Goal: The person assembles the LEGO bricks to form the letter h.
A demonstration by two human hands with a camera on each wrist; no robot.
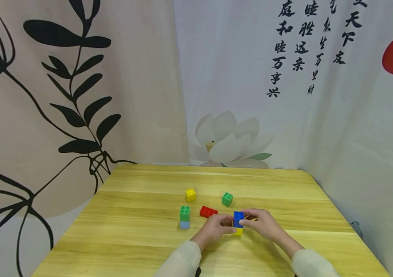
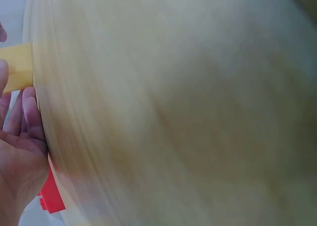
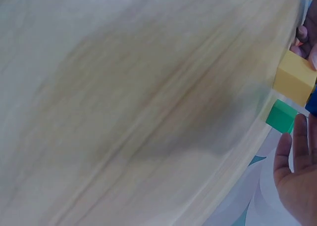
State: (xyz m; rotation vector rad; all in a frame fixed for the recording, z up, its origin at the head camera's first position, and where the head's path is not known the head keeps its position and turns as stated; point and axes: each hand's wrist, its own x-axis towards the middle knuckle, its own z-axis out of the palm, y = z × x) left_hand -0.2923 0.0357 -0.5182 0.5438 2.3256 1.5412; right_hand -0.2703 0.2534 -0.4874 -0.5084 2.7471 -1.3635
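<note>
A blue block (image 1: 238, 220) sits on top of a yellow block (image 1: 238, 231), both held between my two hands. My left hand (image 1: 216, 229) pinches the lower yellow block from the left, its thumb near the seam. From the right, my right hand (image 1: 263, 224) grips the blue block, with the thumb on its front face. Just the edge of the yellow block (image 2: 20, 67) enters the left wrist view, beside the left hand (image 2: 22, 154). In the right wrist view the yellow block (image 3: 295, 79) lies above the right hand (image 3: 299, 181); the blue one is mostly cut off.
Behind the left hand lies a red block (image 1: 208, 211). A green block on a light blue block (image 1: 184, 224) stands to the left. Farther back are a yellow block (image 1: 191, 195) and a green block (image 1: 227, 199). All rest on the wooden table (image 1: 130, 238), with curtains behind it.
</note>
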